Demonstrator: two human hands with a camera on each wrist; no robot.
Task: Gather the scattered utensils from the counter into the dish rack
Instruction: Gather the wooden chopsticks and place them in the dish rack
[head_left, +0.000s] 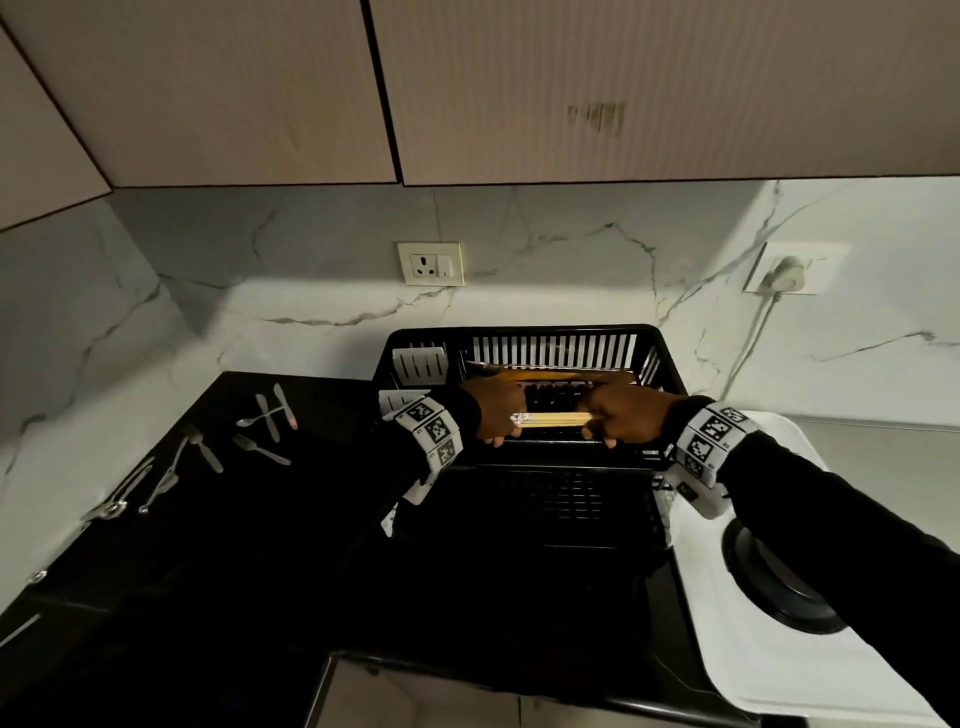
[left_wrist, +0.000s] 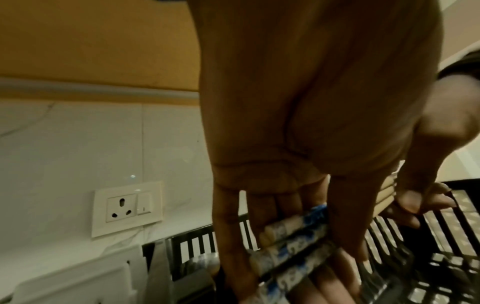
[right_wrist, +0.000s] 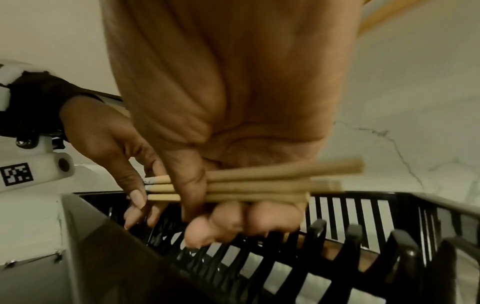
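Note:
Both hands hold one bundle of wooden chopsticks (head_left: 553, 419) level over the black dish rack (head_left: 519, 332). My left hand (head_left: 496, 415) curls round the end with the blue-and-white pattern (left_wrist: 293, 236). My right hand (head_left: 623, 415) grips the plain end, fingers wrapped under the sticks (right_wrist: 259, 185). On the black counter to the left lie scattered metal utensils: knives and a spoon (head_left: 270, 415), another spoon (head_left: 260, 449), a fork (head_left: 205, 449) and more pieces near the wall (head_left: 130, 488).
A wooden board (head_left: 550, 374) leans in the rack's back section, beside a white cutlery holder (head_left: 421, 361). A white cloth (head_left: 779, 649) with a black round lid (head_left: 779, 587) lies at the right. Two wall sockets (head_left: 430, 264) sit above the counter; a cord hangs from the right one.

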